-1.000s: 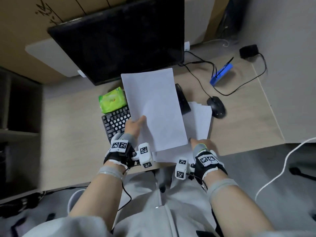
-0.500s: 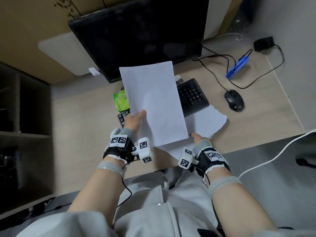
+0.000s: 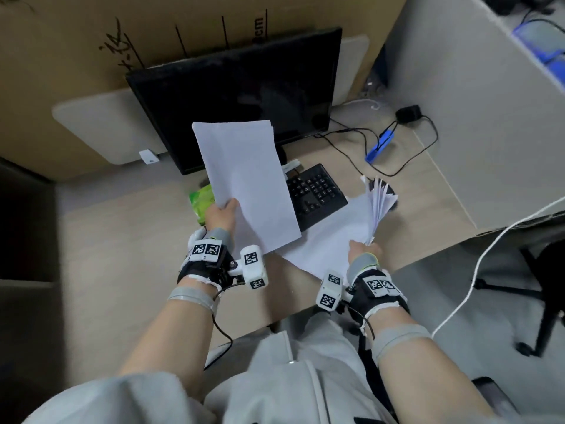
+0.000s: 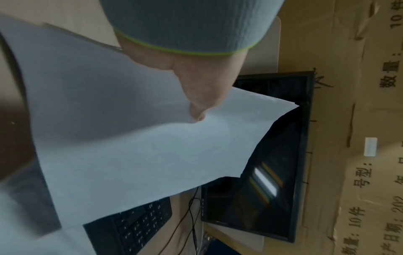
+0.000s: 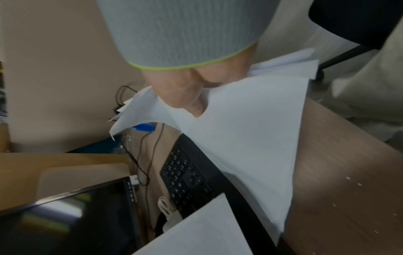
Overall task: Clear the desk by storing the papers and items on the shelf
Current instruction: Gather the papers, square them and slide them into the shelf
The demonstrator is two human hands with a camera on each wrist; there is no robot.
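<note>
Left hand (image 3: 220, 216): pinches raised sheets (image 3: 247, 182) above keyboard (image 3: 315, 194).
Right hand (image 3: 363, 250): grips fanned papers (image 3: 342, 231) lifting off desk (image 3: 128, 249).
Room: monitor (image 3: 238, 96), cardboard wall (image 3: 76, 50), dark shelf (image 3: 24, 270) at left.

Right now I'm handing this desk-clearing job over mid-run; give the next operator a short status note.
Left hand: grips a sheaf of white sheets, raised in front of the monitor.
Right hand: pinches a second, fanned stack of papers, its near part still lying on the desk.
Done: the loose papers are gathered in the two hands.
Left: nothing is on the shelf at far left yet; the green packet beside the keyboard also remains.
</note>
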